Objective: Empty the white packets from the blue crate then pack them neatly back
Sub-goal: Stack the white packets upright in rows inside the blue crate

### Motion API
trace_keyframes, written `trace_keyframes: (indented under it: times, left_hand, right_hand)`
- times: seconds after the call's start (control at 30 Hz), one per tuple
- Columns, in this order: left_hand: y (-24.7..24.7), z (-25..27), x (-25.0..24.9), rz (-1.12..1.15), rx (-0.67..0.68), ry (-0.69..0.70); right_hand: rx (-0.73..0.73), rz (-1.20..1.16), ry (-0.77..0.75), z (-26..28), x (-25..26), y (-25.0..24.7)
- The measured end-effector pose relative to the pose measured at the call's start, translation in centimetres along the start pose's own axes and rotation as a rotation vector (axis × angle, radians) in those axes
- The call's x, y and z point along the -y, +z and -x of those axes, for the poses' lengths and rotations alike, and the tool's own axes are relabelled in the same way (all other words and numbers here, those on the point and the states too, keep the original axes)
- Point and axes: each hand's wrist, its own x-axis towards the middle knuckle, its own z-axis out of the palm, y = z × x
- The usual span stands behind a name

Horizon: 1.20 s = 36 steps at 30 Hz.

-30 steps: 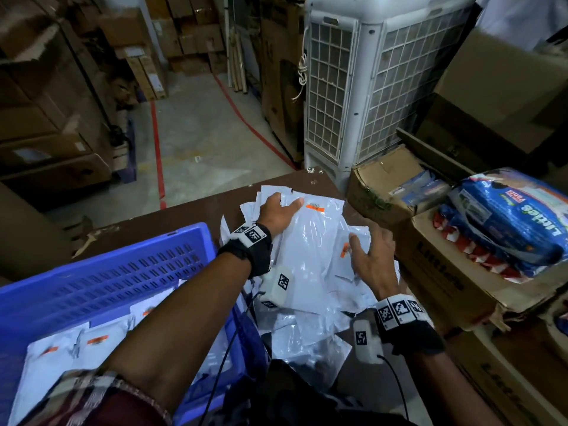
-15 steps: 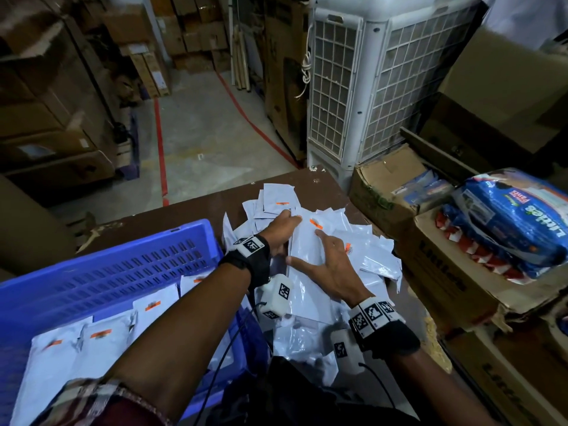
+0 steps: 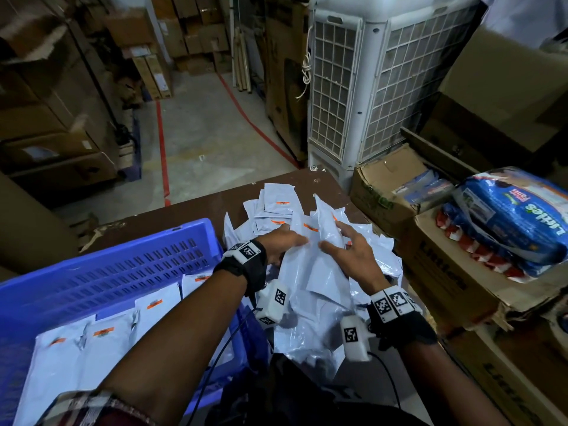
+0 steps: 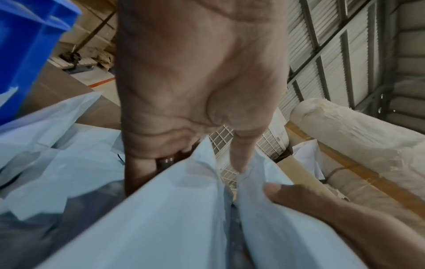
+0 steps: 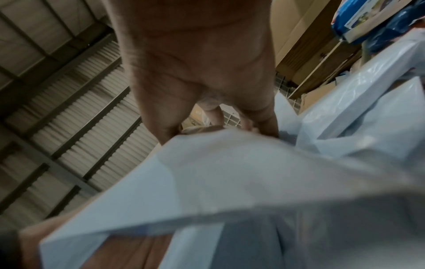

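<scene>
White packets point(image 3: 310, 272) with orange labels sit heaped on the brown table point(image 3: 196, 210), more lying flat in the blue crate point(image 3: 101, 272) just left of the heap. Storeroom: concrete floor, cardboard boxes point(image 3: 445, 272) on your right, a white air cooler point(image 3: 378, 87) behind the table. Your left hand point(image 3: 282, 244) and right hand point(image 3: 350, 253) meet over the heap, each pinching the raised top packets, right fingers spread.

Crate point(image 3: 101, 272) sits at the table's point(image 3: 190, 210) left edge, packets point(image 3: 76, 358) lying inside; loose pile point(image 3: 310, 272) right of it, boxes point(image 3: 445, 272) beyond the right edge, cooler point(image 3: 368, 87) behind.
</scene>
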Motion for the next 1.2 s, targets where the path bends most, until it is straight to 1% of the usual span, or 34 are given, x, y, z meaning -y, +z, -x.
trace_keyframes:
  times: [0.1,0.2,0.3,0.4,0.5,0.6,0.67,0.77,0.83,0.93,1.0,1.2]
  left_hand:
    - [-0.1,-0.1,0.2,-0.070,-0.106,-0.031]
    - [0.2,0.2,0.0,-0.138,-0.149,-0.038]
    - [1.1,0.1,0.1,-0.319,-0.183,0.015]
    - [2.7,0.0,0.2,-0.538,-0.184,0.077]
    - [4.4,-0.1,0.4,-0.732,-0.155,0.049]
    - [6.2,-0.1,0.9,-0.855,-0.215,0.051]
    - [6.6,-0.4,1.3,-0.855,-0.250,0.038]
    - [6.2,-0.6,1.2,-0.791,-0.225,0.012]
    - [5.6,-0.6,0.8,-0.752,-0.222,0.010]
    - [4.7,-0.1,0.0,-0.710,-0.254,0.010]
    - [4.2,0.2,-0.7,-0.691,-0.280,0.023]
    - [3.0,3.2,-2.8,-0.610,-0.344,0.147]
  right_hand:
    - [-0.042,-0.045,0.009,0.3,0.3,-1.5]
    - [-0.075,0.045,-0.030,0.7,0.5,-2.5]
    - [-0.074,0.157,-0.076,1.0,-0.3,-2.7]
    - [-0.029,0.209,-0.069,1.3,-1.3,-2.3]
    - [-0.001,0.125,-0.080,1.5,-1.3,-2.3]
    - [0.003,-0.006,-0.078,1.8,-1.0,-2.9]
    - [-0.008,-0.072,-0.055,1.9,-0.9,-3.6]
    - [-0.055,-0.140,0.000,2.0,-0.7,-5.3]
    - [-0.115,-0.195,0.039,2.1,-0.7,-6.5]
    - [-0.202,-0.257,0.049,2.6,-0.3,-8.0]
    - [-0.225,-0.285,0.051,3.0,0.1,-8.6]
    - [-0.093,-0.259,0.031,3.8,0.9,-7.5]
